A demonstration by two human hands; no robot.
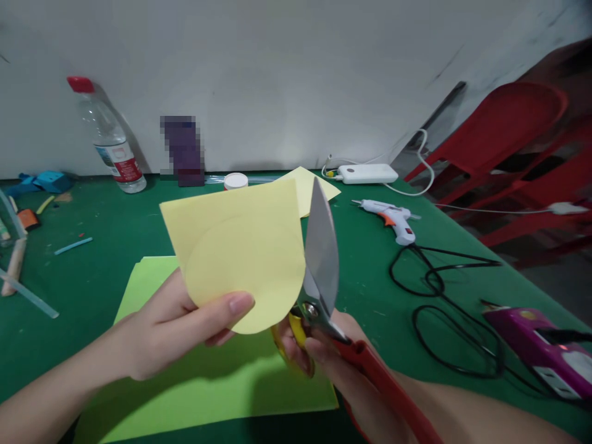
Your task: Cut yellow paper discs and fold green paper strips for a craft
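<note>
My left hand (185, 327) pinches a pale yellow sheet (240, 253) with a rounded lower edge, thumb on its front, holding it up above the table. My right hand (324, 357) grips scissors (321, 265) with one yellow and one red handle; the blades point upward along the sheet's right edge. Under both hands a light green sheet (203, 382) lies flat on the green table (92, 259).
A plastic bottle (108, 139) leans at the back left. A white glue gun (393, 221) with black cable (444, 308) lies to the right, a white power bank (367, 173) behind it, a purple device (536, 345) at right. Red chairs (509, 135) stand beyond the table. Glue sticks (28, 296) lie left.
</note>
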